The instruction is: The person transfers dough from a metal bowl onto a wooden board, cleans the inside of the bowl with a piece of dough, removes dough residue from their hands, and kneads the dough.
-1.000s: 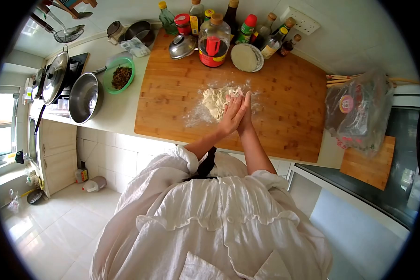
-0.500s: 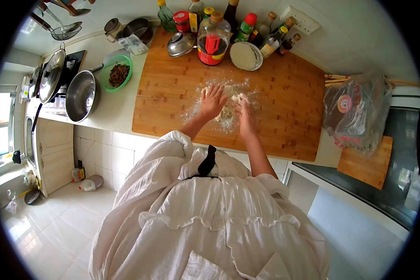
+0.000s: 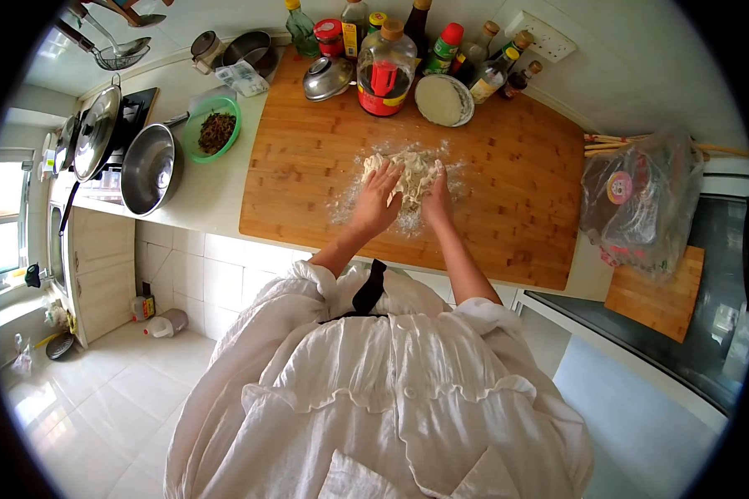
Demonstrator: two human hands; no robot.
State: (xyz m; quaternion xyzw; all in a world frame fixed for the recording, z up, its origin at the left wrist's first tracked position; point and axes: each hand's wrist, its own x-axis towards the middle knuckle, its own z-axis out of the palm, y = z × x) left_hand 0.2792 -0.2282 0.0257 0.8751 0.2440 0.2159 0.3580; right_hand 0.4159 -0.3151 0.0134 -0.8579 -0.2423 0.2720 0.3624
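Note:
A rough, shaggy lump of dough (image 3: 411,170) lies on the large wooden board (image 3: 308,175), with loose flour scattered round it. My left hand (image 3: 379,201) rests on the left part of the dough, its fingers stretched out and apart. Against the dough's right side is my right hand (image 3: 437,200), turned partly edge-on, with its fingers extended and floury at the tips. Part of the dough is hidden beneath the left fingers.
Behind the dough stand a bowl of flour (image 3: 443,101), a large red-labelled jar (image 3: 383,79), a lidded metal pot (image 3: 328,79) and several bottles. Left are a green bowl of chopped filling (image 3: 216,129) and a steel pan (image 3: 150,170). Plastic bags (image 3: 632,200) lie right.
Both hands have shifted on the dough: my left fingers moved slightly down, and my right hand came down along its right side. More of the dough now shows between them.

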